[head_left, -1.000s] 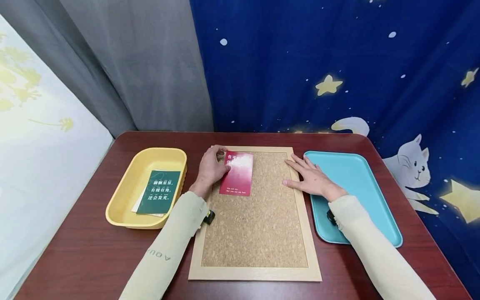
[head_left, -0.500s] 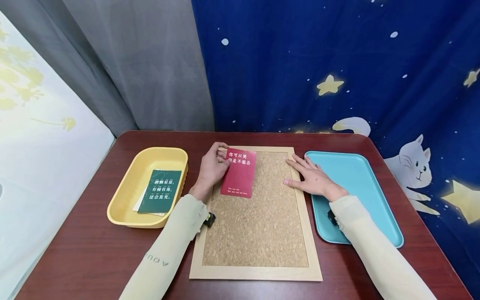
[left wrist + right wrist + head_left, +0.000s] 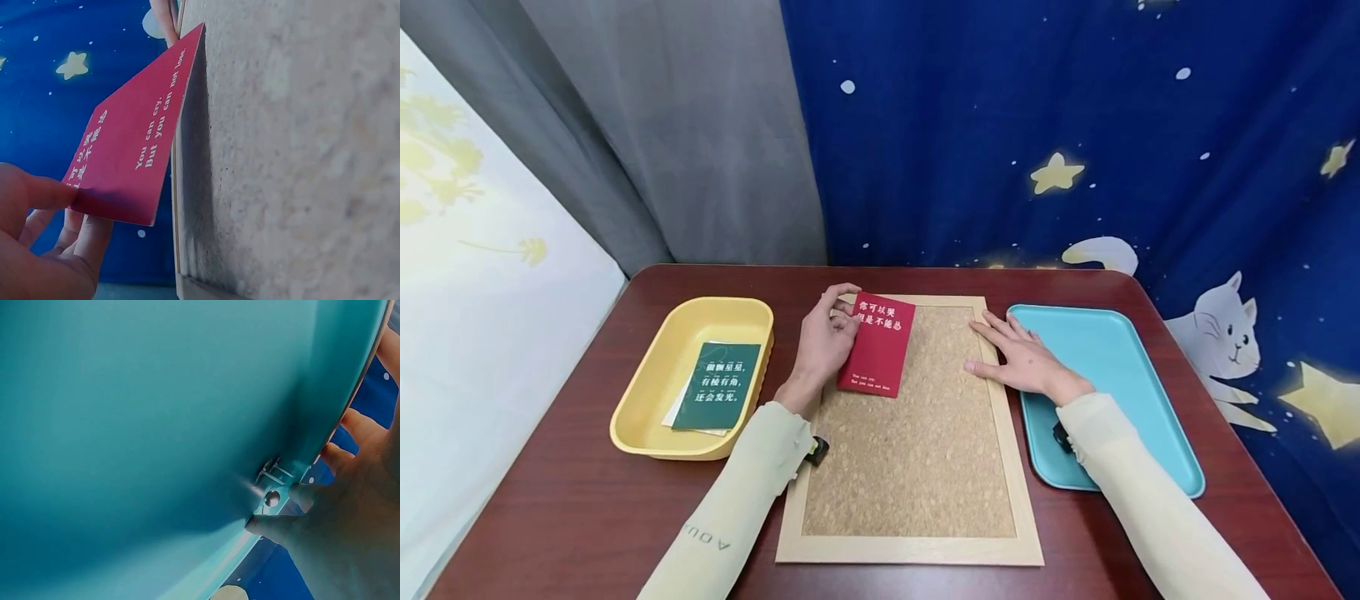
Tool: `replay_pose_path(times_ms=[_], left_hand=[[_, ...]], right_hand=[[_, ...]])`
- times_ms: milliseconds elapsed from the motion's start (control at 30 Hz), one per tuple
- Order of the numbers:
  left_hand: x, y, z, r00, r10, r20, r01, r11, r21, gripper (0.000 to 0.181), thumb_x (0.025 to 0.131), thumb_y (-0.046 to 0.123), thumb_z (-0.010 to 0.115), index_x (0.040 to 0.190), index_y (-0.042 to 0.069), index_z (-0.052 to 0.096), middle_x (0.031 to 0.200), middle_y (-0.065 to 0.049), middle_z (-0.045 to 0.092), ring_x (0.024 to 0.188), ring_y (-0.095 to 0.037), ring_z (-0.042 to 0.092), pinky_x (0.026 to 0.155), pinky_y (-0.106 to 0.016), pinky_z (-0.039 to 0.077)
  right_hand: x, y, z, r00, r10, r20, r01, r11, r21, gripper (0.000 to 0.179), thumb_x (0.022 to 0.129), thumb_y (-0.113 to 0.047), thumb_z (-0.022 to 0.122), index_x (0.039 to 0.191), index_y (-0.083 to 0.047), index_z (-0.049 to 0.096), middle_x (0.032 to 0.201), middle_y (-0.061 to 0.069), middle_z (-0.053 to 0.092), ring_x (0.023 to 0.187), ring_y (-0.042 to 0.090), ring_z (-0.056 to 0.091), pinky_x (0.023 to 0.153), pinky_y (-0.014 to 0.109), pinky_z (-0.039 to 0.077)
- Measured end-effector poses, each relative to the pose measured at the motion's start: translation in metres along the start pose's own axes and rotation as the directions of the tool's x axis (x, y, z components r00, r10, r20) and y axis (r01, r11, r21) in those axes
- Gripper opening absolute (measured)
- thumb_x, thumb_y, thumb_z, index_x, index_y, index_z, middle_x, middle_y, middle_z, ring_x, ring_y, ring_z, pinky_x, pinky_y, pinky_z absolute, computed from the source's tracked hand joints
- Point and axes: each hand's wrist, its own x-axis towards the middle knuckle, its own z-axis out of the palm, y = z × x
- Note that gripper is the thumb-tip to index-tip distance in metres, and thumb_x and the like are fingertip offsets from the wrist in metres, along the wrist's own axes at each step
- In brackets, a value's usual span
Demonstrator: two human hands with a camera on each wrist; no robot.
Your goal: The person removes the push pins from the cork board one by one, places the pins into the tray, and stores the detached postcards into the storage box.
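My left hand [image 3: 825, 337] pinches the left edge of a red card [image 3: 880, 354] with white lettering, thumb on its printed face and fingers behind. The card is tilted over the upper left of a wood-framed cork board [image 3: 917, 467]. In the left wrist view the card [image 3: 134, 137] stands off the cork [image 3: 300, 150], its far corner closest to the surface. My right hand [image 3: 1018, 354] lies with spread fingers across the board's right frame, next to a turquoise tray [image 3: 1120, 392]. The right wrist view shows my right hand [image 3: 350, 506] beside the tray's rim, with shiny metal pins [image 3: 272, 498] near the fingertips.
A yellow basin [image 3: 651, 400] on the left of the dark red table [image 3: 550, 492] holds a green card [image 3: 718, 387] lying over paler ones. Grey and blue curtains [image 3: 925, 125] hang behind the table's far edge.
My left hand has lifted the red card's top off the board and turned it slightly clockwise, and the glare on it is gone. My right hand stays in place.
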Motion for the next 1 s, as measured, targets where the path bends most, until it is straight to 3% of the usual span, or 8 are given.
replay_pose_path(times_ms=[367,633,833,1000], left_hand=[[-0.0028,-0.0004,-0.0005,1.0,0.007,0.001,-0.007,0.999,-0.032,0.044,0.101,0.001,0.063,0.138,0.024,0.058,0.108,-0.012,0.063,0.08,-0.023,0.067,0.067,-0.025,0.056],[-0.0042,-0.0012,-0.0018,1.0,0.002,0.018,-0.001,0.999,-0.052,0.043,0.104,0.006,0.06,0.141,0.026,0.055,0.112,-0.014,0.077,0.091,-0.027,0.078,0.077,-0.041,0.065],[-0.0067,-0.0003,-0.0038,1.0,-0.013,0.015,0.014,0.998,-0.059,0.045,0.104,0.01,0.061,0.143,0.031,0.053,0.117,-0.011,0.076,0.095,-0.027,0.078,0.078,-0.041,0.066],[-0.0084,0.0014,-0.0066,1.0,-0.013,0.005,0.013,0.998,-0.068,0.045,0.105,0.012,0.06,0.144,0.032,0.052,0.113,-0.01,0.075,0.089,-0.026,0.079,0.073,-0.04,0.066]], right_hand=[[-0.0003,-0.0019,-0.0007,1.0,0.001,-0.005,-0.002,1.0,-0.017,0.087,0.097,-0.07,0.056,0.167,-0.029,0.023,0.178,0.005,0.007,0.163,0.045,-0.003,0.123,0.078,0.003],[-0.0017,-0.0021,0.0003,1.0,0.002,-0.01,-0.002,1.0,-0.008,0.087,0.097,-0.068,0.057,0.167,-0.028,0.025,0.178,0.005,0.008,0.163,0.046,-0.002,0.123,0.078,0.003],[-0.0016,-0.0012,0.0011,1.0,0.004,-0.011,-0.004,1.0,-0.007,0.088,0.096,-0.07,0.056,0.167,-0.029,0.024,0.178,0.005,0.008,0.163,0.045,-0.002,0.123,0.078,0.003],[-0.0016,-0.0004,0.0011,1.0,0.002,-0.012,-0.002,1.0,-0.004,0.088,0.096,-0.071,0.056,0.167,-0.029,0.024,0.178,0.005,0.008,0.163,0.045,-0.003,0.124,0.077,0.002]])
